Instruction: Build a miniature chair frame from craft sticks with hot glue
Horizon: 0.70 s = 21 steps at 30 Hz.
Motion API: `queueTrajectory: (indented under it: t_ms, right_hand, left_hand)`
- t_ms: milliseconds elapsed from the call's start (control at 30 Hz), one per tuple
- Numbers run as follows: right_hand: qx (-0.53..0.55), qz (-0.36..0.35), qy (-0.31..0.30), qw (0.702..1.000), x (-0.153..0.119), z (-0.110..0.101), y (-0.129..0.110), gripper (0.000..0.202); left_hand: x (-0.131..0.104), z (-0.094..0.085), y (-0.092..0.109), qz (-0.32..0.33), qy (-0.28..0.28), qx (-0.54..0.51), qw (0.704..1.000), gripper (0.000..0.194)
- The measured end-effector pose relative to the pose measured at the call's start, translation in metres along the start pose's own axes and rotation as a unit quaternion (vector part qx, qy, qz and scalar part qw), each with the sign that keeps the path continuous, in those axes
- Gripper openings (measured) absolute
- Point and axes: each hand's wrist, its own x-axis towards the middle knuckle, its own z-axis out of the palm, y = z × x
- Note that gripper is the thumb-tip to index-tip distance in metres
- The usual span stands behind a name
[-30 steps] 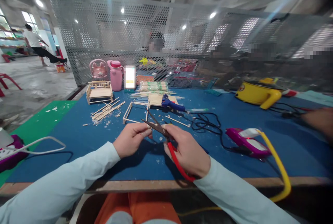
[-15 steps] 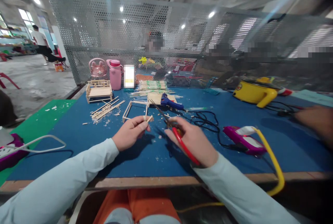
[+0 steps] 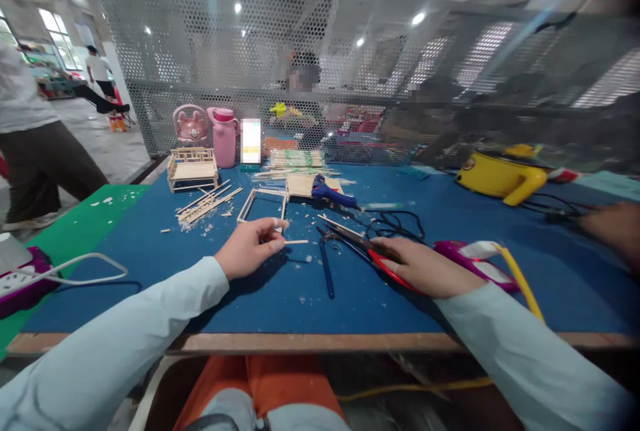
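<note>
A short thin wooden stick [image 3: 297,241] is pinched in my left hand [image 3: 253,246], which is just in front of a small rectangular stick frame [image 3: 263,192]. My right hand [image 3: 417,264] is on the red handles of the scissors [image 3: 390,269], low over the blue tabletop, the dark blades pointing left. Blue-handled pliers [image 3: 327,267] lie beside the blades. Behind them a blue glue gun [image 3: 334,192] rests by a flat wooden piece [image 3: 300,185]. Loose sticks [image 3: 207,205] lie left of the frame, near a small wooden bench model [image 3: 193,169].
A pink bottle [image 3: 225,139] and a lit phone [image 3: 251,141] stand before the mesh screen [image 3: 210,37]. At right are a yellow pot [image 3: 493,174], a purple power strip [image 3: 475,262] and another person's hand [image 3: 613,231]. A person [image 3: 40,137] walks at far left.
My right hand has moved right and down to the table with the scissors, and the pliers now show. The stick in my left hand points right. A walking person has appeared at left.
</note>
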Motion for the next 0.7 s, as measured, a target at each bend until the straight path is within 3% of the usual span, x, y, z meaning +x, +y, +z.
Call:
queueTrajectory:
  t_ms: [67,133,267,400,533,633,700]
  right_hand:
    - [-0.097,0.009,-0.062,0.993,0.002,-0.007,-0.010,0.026]
    - [-0.158,0.009,-0.052,0.986,0.002,-0.012,-0.030,0.028]
    - [-0.072,-0.109,0.049,0.990,0.010,-0.006,-0.089,0.034]
    - [-0.027,-0.212,0.000,0.977,0.037,0.012,-0.130,0.028]
    - [0.018,-0.235,-0.034,0.971,0.066,0.021,-0.131,0.024]
    - [0.121,-0.182,0.013,0.976,0.077,0.027,-0.118,0.020]
    - [0.212,-0.118,0.044,0.969,0.081,0.032,-0.109,0.017]
  left_hand:
    - [0.000,-0.003,0.000,0.015,0.005,0.049,0.999,0.033]
    - [0.000,-0.005,0.001,0.033,0.003,0.084,0.996,0.032]
    - [0.001,-0.006,0.002,0.057,-0.004,0.112,0.992,0.033]
    - [0.002,-0.006,0.001,0.050,0.009,0.080,0.996,0.032]
    - [0.009,-0.026,0.002,0.037,0.018,0.067,0.997,0.035]
    - [0.016,-0.055,0.001,0.054,0.101,0.165,0.980,0.033]
    - [0.021,-0.070,-0.003,0.073,0.102,0.262,0.957,0.031]
